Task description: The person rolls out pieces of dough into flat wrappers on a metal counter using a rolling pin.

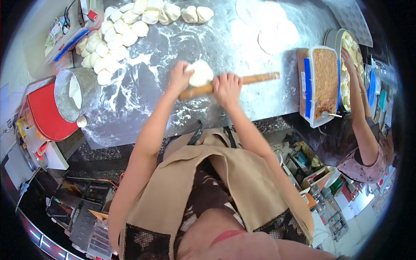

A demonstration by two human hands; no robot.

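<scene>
My left hand [180,77] holds the left edge of a small flattened round of dough [201,74] on the floured metal worktop [156,110]. Under my right hand [228,87] lies a wooden rolling pin [261,78], slanting up to the right along the near edge of the dough. My fingers curl over the pin near its middle. Many dough pieces [114,41] are heaped at the far left of the worktop. At the far right, rolled dough rounds [271,39] lie in bright glare, their outlines partly washed out.
A metal container of flour [68,94] stands at the left beside a red lid-like object [48,112]. At right, a plastic tub of brown filling [326,78] holds a spoon. Beyond it, a co-worker's arms [360,107] reach over a round pan [345,74] of filled dough pieces.
</scene>
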